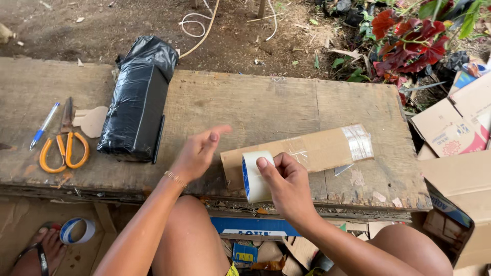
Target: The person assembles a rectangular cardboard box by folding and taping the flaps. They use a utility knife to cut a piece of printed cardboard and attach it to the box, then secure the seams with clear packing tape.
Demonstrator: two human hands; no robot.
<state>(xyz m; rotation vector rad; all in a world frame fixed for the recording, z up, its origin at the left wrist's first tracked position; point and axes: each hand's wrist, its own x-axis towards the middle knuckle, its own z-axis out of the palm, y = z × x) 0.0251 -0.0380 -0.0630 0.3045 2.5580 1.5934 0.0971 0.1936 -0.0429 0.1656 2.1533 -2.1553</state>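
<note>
On the wooden worktop (pixel 286 97), a black plastic-wrapped parcel (pixel 137 105) lies at far left of centre; left of it sit a cardboard scrap (pixel 94 121), orange-handled scissors (pixel 64 150) and a blue pen (pixel 44 125). A second tape roll (pixel 76 231) lies on the floor near left, cardboard boxes (pixel 455 128) stand right, and red-leaved plants (pixel 409 36) grow far right

The left hand (pixel 197 153) hovers open with fingers stretched rightward, a thin bracelet at its wrist, while the right hand (pixel 286 186) is curled closed, thumb pressed forward, both forearms reaching up from the knees.
</note>
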